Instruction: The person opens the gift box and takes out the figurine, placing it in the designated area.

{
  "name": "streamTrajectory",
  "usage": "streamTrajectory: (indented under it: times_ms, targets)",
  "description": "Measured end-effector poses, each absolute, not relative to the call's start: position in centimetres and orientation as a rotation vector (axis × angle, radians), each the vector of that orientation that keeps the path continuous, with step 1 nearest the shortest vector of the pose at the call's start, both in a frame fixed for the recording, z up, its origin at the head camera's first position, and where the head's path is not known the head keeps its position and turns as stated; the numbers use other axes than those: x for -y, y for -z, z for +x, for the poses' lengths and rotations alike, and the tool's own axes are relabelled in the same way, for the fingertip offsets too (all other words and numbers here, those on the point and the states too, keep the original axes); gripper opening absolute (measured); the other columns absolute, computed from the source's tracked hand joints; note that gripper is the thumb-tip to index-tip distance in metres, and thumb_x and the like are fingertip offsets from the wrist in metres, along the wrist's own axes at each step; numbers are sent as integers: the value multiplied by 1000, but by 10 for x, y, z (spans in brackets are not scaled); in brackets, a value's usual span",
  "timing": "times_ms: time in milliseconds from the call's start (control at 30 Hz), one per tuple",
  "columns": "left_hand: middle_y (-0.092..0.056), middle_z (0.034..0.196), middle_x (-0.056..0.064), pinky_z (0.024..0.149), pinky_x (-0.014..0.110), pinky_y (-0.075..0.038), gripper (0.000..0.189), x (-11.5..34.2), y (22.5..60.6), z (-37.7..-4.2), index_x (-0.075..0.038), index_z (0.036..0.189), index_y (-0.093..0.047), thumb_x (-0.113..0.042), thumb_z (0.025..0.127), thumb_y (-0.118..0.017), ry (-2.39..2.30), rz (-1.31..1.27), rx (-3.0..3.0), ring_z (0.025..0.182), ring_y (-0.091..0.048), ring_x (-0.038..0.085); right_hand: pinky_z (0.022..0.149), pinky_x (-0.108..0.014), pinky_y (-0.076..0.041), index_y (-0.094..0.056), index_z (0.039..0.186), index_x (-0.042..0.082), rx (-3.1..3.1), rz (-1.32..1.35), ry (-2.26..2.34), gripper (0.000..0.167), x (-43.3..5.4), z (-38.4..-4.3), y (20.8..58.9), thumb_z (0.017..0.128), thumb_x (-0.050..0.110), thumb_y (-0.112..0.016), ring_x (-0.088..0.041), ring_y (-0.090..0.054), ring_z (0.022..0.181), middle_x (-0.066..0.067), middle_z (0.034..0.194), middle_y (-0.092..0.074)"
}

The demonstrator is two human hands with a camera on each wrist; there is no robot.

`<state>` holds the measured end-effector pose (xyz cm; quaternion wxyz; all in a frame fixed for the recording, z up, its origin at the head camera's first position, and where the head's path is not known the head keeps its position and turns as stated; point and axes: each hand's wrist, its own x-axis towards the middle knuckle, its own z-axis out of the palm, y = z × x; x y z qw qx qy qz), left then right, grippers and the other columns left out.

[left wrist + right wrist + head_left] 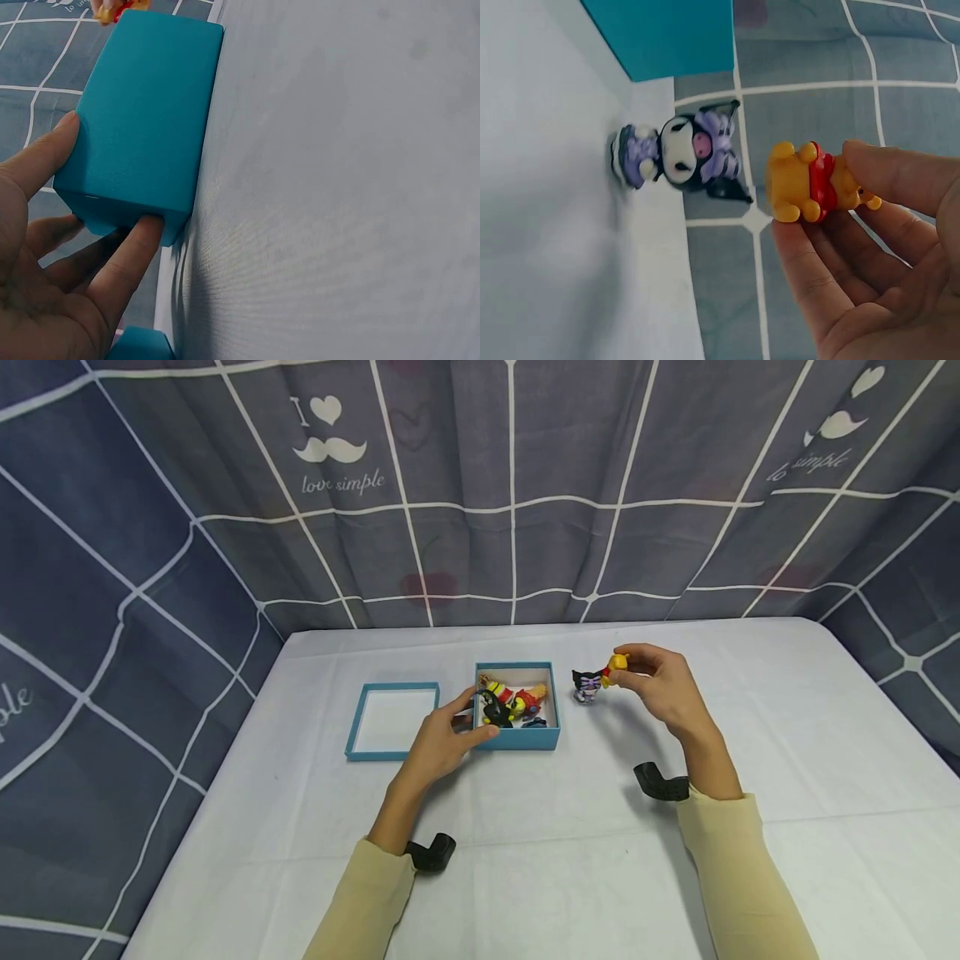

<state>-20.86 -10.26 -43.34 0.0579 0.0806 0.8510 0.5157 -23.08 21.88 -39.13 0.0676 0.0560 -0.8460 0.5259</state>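
In the head view my right hand (pixel 664 687) pinches a yellow bear figurine (pixel 617 665) with a red shirt between thumb and fingers, held above the table. The right wrist view shows the bear figurine (pixel 799 184) lying sideways across that image. Just left of it, a figurine with a black pointed hood and purple bow (pixel 587 687) stands upright on the table. My left hand (pixel 441 739) grips the blue box (pixel 525 740) at its left side, thumb on the front wall and fingers on the left wall. Several colourful figurines (pixel 525 702) lie jumbled inside the box.
A blue-rimmed lid (pixel 393 722) with a white inside lies left of the box. The white cloth (pixel 555 852) covers the table. Behind and at the sides hangs a dark grid-patterned curtain (pixel 457 552).
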Motion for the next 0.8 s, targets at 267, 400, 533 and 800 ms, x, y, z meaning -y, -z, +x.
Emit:
streamTrajectory:
  times_ms: [267,400,533,800]
  targets:
    - [-51,142,16,85,41,-54,77,103,434,-209,-16,152,-41,-31,87,-78,-1569,249,-2576,122,-57,29,77,-15,-48,-61,123,-11,2497,144,-1637,35,-229,-231,397,91,2,-67,-6,-63,88,-26,110,-64]
    - [-51,142,15,85,41,-54,77,103,435,-210,-15,152,-41,-30,87,-78,-1566,243,-2580,122,-57,29,76,-14,-48,-59,125,-12,2515,116,-1652,37,-232,-233,401,92,2,-66,-4,-63,86,-26,111,-63]
    - [-52,142,14,85,40,-54,77,103,435,-210,-17,152,-42,-30,86,-79,-1567,233,-2574,122,-57,28,76,-14,-49,-57,125,-14,2517,104,-1691,37,-234,-235,408,92,-1,-65,-7,-64,88,-25,111,-62]
    - [-52,142,15,86,41,-54,76,103,435,-209,-17,152,-42,-31,87,-79,-1572,243,-2572,123,-56,28,77,-14,-47,-54,130,-14,2558,60,-1716,42,-237,-237,418,91,-2,-66,-10,-62,92,-28,117,-59]
